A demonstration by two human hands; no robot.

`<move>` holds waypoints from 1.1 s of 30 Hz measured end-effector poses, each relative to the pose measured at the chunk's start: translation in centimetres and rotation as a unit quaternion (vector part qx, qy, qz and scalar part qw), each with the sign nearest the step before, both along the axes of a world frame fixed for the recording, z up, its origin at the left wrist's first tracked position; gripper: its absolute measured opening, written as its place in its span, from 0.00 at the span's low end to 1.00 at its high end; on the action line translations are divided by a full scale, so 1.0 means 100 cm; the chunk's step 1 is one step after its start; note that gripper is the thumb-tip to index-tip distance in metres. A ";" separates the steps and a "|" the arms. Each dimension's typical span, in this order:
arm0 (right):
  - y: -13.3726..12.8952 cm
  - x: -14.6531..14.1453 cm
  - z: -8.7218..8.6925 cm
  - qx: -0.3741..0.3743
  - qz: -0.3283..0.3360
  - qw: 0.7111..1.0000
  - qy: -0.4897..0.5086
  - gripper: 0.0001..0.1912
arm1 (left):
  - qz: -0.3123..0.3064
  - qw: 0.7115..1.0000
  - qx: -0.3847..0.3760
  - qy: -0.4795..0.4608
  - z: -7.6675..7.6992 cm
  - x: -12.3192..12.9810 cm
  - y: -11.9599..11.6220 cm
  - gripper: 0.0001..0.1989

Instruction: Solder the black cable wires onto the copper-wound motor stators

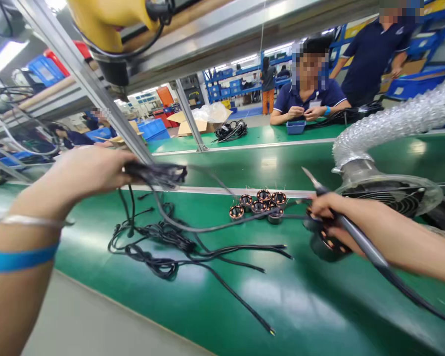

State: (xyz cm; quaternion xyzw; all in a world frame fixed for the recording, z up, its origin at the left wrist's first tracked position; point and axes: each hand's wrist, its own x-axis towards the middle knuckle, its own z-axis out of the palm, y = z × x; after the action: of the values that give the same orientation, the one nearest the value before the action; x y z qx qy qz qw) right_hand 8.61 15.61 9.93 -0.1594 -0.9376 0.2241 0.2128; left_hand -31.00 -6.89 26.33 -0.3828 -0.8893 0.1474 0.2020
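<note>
My left hand (pixel 92 170) is closed around a coiled bundle of black cable (pixel 159 175), lifted above the green bench. One cable from the bundle sags across to my right hand (pixel 332 207). That hand grips a soldering iron (pixel 361 242), its tip pointing up and to the left, along with a dark motor stator (pixel 328 247) with copper windings, blurred by motion. Whether the cable's end is joined to the stator I cannot tell. Between my hands, several small stators (pixel 259 206) stand grouped on the bench. More black cables (pixel 166 237) lie below my left hand, their stripped ends toward the right.
A fume extractor fan (pixel 393 195) with a silver flexible duct (pixel 389 118) stands at the right. Aluminium posts (pixel 92 94) and a rail rise at left. Across the bench sits a co-worker (pixel 309 94) near a small blue tray (pixel 295 127) and a cable coil (pixel 230 130).
</note>
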 end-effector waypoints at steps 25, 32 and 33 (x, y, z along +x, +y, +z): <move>0.171 -0.181 -0.005 0.070 -0.329 0.887 -0.316 0.18 | -0.206 0.934 -0.038 -0.289 -0.174 0.007 0.149 0.15; 0.090 -0.124 0.030 0.171 -0.198 0.896 -0.357 0.14 | -0.323 0.898 -0.110 -0.277 -0.187 0.062 0.142 0.23; 0.074 -0.106 0.030 0.184 -0.170 0.902 -0.351 0.12 | -0.319 0.904 -0.111 -0.261 -0.187 0.065 0.144 0.21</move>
State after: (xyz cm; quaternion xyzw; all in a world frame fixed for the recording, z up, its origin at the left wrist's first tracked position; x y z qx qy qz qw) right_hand -1.99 23.03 12.97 -0.3429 -0.9347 -0.0627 -0.0694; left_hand -24.50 7.51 7.60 -0.6911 -0.7182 0.0671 -0.0451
